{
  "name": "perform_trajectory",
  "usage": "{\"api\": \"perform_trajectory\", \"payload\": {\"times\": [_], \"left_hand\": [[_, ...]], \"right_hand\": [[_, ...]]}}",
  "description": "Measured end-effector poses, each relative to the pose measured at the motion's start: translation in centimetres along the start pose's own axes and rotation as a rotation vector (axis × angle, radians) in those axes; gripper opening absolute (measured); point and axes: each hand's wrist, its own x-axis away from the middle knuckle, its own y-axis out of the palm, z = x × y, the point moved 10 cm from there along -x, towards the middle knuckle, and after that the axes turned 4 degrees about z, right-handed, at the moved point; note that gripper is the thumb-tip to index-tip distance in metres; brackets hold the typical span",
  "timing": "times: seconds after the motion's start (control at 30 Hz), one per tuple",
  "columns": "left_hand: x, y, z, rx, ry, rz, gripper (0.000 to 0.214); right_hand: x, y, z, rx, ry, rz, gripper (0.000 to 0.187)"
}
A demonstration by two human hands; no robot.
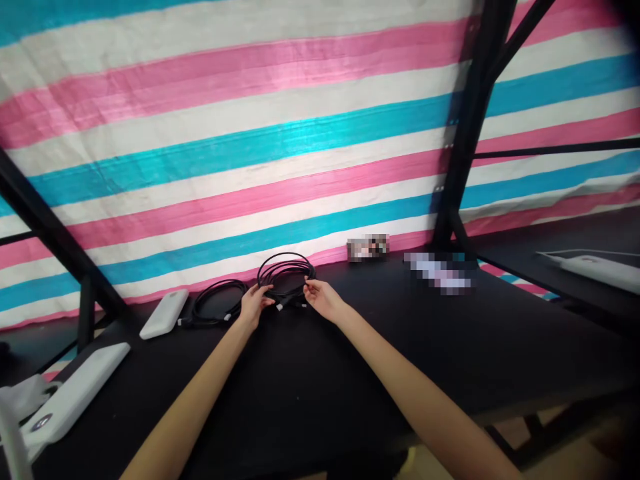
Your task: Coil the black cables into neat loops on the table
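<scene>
A coiled black cable (286,265) stands partly raised at the back of the black table, between both hands. My left hand (255,304) grips its left side, fingers closed round the loops. On the right side of the coil, my right hand (323,297) pinches the strands between thumb and fingers. The cable's plug ends (281,307) hang low between the hands, near the tabletop. Just left of my left hand lies a second coiled black cable (216,303), its light-tipped connectors showing.
White power banks, one at the back left (165,313) and one nearer (80,393), lie on the table (320,407). Two blurred items lie at the back right. Black frame posts (463,140) rise at the sides before a striped sheet (250,153).
</scene>
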Motion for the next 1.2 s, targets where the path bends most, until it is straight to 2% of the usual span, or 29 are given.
{"api": "perform_trajectory", "payload": {"times": [0.17,0.37,0.47,0.7,0.87,0.97,1.07,1.2], "left_hand": [[0.5,-0.9,-0.6,0.044,-0.016,0.04,0.027],[1.2,-0.4,-0.5,0.041,0.015,-0.011,0.014],[1.2,-0.5,-0.7,0.029,0.015,-0.026,0.014],[0.4,-2.2,-0.3,-0.001,0.033,-0.005,0.046],[0.9,-3.1,-0.5,-0.064,0.011,-0.027,0.061],[1.4,-2.7,-0.8,-0.108,-0.005,-0.074,0.055],[1.8,-1.8,-0.7,-0.151,0.009,-0.137,0.041],[2.1,-0.8,-0.9,-0.227,0.038,-0.209,0.035]], "right_hand": [[0.3,0.6,0.3,-0.023,0.02,-0.039,0.02],[0.9,1.0,-0.5,0.015,-0.019,-0.105,0.015],[1.0,0.9,-1.0,0.073,-0.068,-0.114,0.013],[0.6,0.1,-1.5,0.132,-0.11,-0.107,0.014],[0.5,0.0,-1.4,0.181,-0.147,-0.096,0.013],[0.4,-0.7,-2.1,0.259,-0.238,-0.016,0.018],[0.4,-2.4,-3.9,0.369,-0.389,0.131,0.021],[0.7,-3.5,-6.0,0.671,-0.577,0.255,0.038]]}}
